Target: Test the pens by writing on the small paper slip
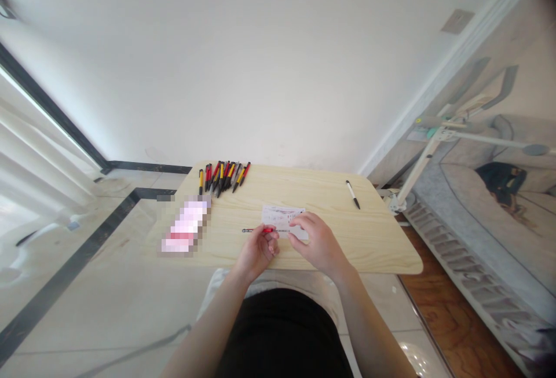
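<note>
My left hand is closed on a red and black pen, whose dark end points left past the thumb. To the right, my right hand hovers with thumb and fingers curved apart and nothing visible between them. Under and between both hands lies a white printed sheet on the light wooden table. A thin dark strip beside the pen's right end may be print on the sheet or a small part; I cannot tell which.
Several red, yellow, grey and black pens lie in a heap at the table's back left. A white and black pen lies alone at the right. The blurred pink-white item is at the left edge. A sofa stands at the right.
</note>
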`<state>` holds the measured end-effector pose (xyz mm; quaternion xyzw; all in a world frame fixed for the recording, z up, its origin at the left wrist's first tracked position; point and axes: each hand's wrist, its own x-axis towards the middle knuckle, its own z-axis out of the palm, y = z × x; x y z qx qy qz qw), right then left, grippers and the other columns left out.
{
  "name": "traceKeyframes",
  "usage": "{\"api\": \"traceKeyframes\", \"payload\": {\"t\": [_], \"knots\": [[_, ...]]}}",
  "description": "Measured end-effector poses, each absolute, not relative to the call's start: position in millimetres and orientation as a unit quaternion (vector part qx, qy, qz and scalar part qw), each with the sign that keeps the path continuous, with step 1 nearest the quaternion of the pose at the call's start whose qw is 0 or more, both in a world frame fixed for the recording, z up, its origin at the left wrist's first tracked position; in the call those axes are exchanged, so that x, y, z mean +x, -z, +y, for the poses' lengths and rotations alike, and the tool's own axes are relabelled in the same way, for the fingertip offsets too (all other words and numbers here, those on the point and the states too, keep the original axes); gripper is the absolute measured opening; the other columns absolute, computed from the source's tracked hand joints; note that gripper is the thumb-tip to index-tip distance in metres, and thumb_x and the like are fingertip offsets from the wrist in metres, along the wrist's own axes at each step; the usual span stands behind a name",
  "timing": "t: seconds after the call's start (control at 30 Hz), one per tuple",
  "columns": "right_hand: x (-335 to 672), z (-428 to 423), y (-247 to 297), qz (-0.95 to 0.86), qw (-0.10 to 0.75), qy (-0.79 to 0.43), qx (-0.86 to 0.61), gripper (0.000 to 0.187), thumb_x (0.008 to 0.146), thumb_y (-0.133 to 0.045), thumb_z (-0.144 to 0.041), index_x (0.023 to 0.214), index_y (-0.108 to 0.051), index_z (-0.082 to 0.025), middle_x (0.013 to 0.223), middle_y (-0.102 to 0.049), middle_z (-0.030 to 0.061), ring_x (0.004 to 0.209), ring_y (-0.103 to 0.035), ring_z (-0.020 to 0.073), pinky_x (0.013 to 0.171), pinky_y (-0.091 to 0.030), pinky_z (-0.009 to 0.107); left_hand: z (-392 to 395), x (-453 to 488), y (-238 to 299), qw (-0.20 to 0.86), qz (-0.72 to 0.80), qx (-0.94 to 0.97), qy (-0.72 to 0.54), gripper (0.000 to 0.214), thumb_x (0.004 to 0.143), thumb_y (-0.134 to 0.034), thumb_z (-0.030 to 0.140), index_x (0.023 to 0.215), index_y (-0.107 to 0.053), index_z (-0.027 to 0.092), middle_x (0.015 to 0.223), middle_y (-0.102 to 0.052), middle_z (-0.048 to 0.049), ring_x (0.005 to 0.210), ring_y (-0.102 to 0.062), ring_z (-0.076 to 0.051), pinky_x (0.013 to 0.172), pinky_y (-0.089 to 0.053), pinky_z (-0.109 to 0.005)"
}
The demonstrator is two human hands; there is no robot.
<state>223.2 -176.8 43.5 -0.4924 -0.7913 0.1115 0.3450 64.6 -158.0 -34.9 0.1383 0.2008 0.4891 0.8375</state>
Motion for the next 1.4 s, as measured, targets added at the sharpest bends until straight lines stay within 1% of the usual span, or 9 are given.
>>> {"api": "traceKeyframes", "payload": {"t": [0.13,0.23,0.47,0.7,1.07,1.23,1.4], "knots": [[220.5,-176.6,-41.3,-0.805,0.302,-0.095,-0.501,0.014,0.074,-0.057,-0.021,0.088,-0.059,-0.020,0.090,-0.059,0.0054,0.089,-0.053,0.0199,0.079,-0.041,0.034,-158.0,64.9,35.0,0.838,0.198,0.142,-0.488,0.016,0.080,-0.050,0.029,0.082,-0.058,0.015,0.066,-0.058,0.0001,0.042,-0.041,-0.006,0.046,-0.034,-0.022],[219.6,-176.0,-40.4,-0.810,0.290,-0.086,-0.503,0.013,0.074,-0.056,-0.020,0.086,-0.060,-0.020,0.088,-0.059,0.0055,0.086,-0.053,0.0196,0.078,-0.042,0.033,-158.1,64.8,34.9,0.837,0.207,0.143,-0.487,0.016,0.079,-0.051,0.029,0.082,-0.058,0.015,0.066,-0.058,0.0002,0.043,-0.042,-0.006,0.047,-0.034,-0.022],[217.3,-176.0,-40.5,-0.810,0.290,-0.084,-0.502,0.009,0.075,-0.054,-0.016,0.081,-0.059,-0.020,0.086,-0.059,0.0043,0.083,-0.054,0.0179,0.076,-0.042,0.030,-158.5,65.1,34.4,0.834,0.211,0.147,-0.488,0.016,0.079,-0.052,0.030,0.082,-0.058,0.015,0.067,-0.058,0.0001,0.043,-0.042,-0.006,0.046,-0.033,-0.022],[220.7,-174.5,-38.0,-0.812,0.280,-0.082,-0.506,0.009,0.076,-0.052,-0.016,0.078,-0.059,-0.020,0.084,-0.059,0.0038,0.083,-0.053,0.0175,0.075,-0.042,0.029,-158.0,65.1,36.4,0.836,0.197,0.163,-0.486,0.016,0.080,-0.050,0.030,0.082,-0.058,0.016,0.072,-0.061,-0.0019,0.045,-0.045,-0.007,0.047,-0.034,-0.022],[225.3,-174.3,-36.4,-0.806,0.278,-0.085,-0.516,0.009,0.078,-0.051,-0.017,0.078,-0.060,-0.020,0.083,-0.061,0.0039,0.082,-0.054,0.0169,0.074,-0.041,0.028,-158.6,65.9,34.8,0.837,0.195,0.163,-0.485,0.015,0.081,-0.051,0.028,0.084,-0.058,0.016,0.077,-0.063,-0.0033,0.047,-0.047,-0.007,0.048,-0.035,-0.023],[228.3,-173.1,-33.1,-0.805,0.283,-0.085,-0.514,0.009,0.078,-0.052,-0.016,0.078,-0.059,-0.020,0.082,-0.060,0.0038,0.081,-0.054,0.0168,0.073,-0.041,0.028,-158.4,66.2,34.5,0.835,0.203,0.166,-0.484,0.014,0.080,-0.052,0.029,0.083,-0.059,0.017,0.075,-0.063,-0.0023,0.046,-0.047,-0.007,0.048,-0.035,-0.022],[228.9,-172.8,-32.2,-0.805,0.287,-0.081,-0.513,0.008,0.077,-0.052,-0.015,0.077,-0.059,-0.020,0.080,-0.060,0.0034,0.080,-0.054,0.0167,0.072,-0.041,0.027,-158.0,66.4,35.5,0.837,0.199,0.168,-0.481,0.013,0.080,-0.052,0.029,0.082,-0.058,0.017,0.079,-0.064,-0.0025,0.048,-0.048,-0.007,0.048,-0.036,-0.022]]}}
